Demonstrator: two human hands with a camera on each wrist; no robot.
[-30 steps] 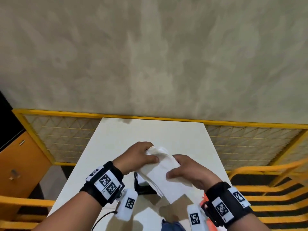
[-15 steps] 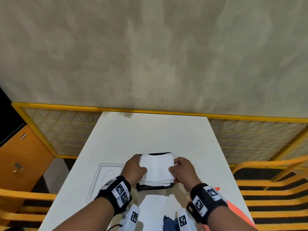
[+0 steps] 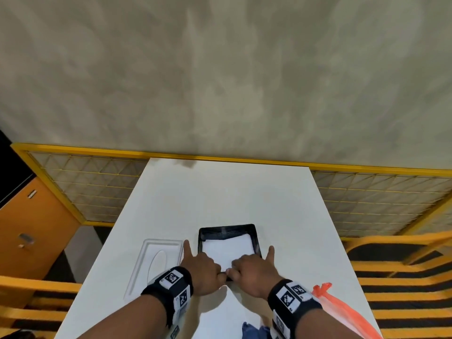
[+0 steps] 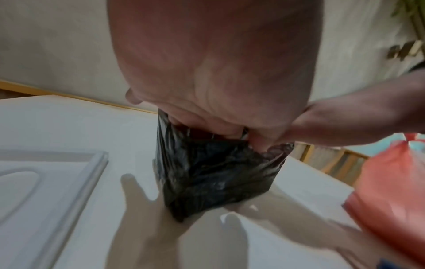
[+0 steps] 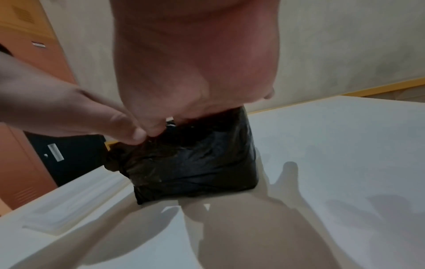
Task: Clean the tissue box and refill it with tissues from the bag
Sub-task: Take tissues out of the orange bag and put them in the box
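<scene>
One black tissue box (image 3: 227,233) sits on one white table (image 3: 220,192), holding one stack of white tissues (image 3: 228,250) (the number of sheets cannot be told). One clear lid (image 3: 156,263) with an oval opening lies just beside it. One orange bag (image 3: 342,311) rests at the table's right edge, one blue item (image 3: 252,332) at the near edge. Two hands are in view, one left hand (image 3: 201,271) and one right hand (image 3: 252,274), each wrist wearing one black band.
</scene>
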